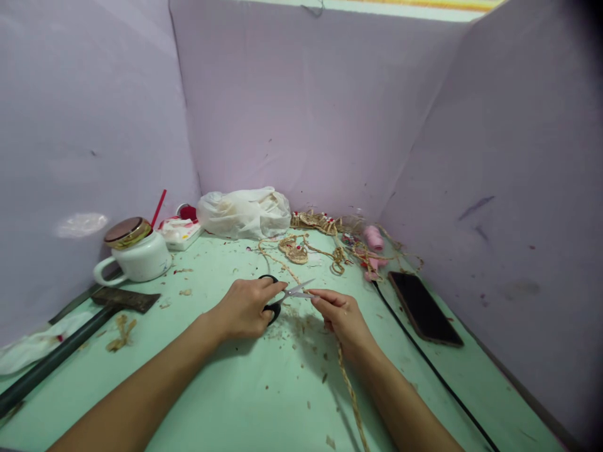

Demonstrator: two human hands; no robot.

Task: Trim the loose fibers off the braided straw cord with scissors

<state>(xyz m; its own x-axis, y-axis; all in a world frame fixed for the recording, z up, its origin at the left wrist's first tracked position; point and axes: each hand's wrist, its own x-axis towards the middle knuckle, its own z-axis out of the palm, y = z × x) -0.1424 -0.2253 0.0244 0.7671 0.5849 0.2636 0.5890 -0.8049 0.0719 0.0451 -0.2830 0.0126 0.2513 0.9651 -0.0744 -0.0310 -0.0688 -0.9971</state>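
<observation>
My left hand point(247, 307) grips a pair of black-handled scissors point(287, 294), its fingers through the loops and the blades slightly apart, pointing right. My right hand point(342, 314) is closed in a pinch on the end of a braided straw cord point(351, 392), held right at the scissor tips. The cord runs back under my right wrist toward the table's near edge. Both hands hover just above the pale green table point(245, 389), which is littered with small straw clippings.
A white mug with a metal lid point(134, 251) stands at the left, a hammer point(70, 342) lying in front of it. A white plastic bag point(245, 212), woven straw pieces point(294, 250) and pink thread spool point(374, 237) sit at the back. A dark phone point(424, 307) and black cable point(433, 370) lie right.
</observation>
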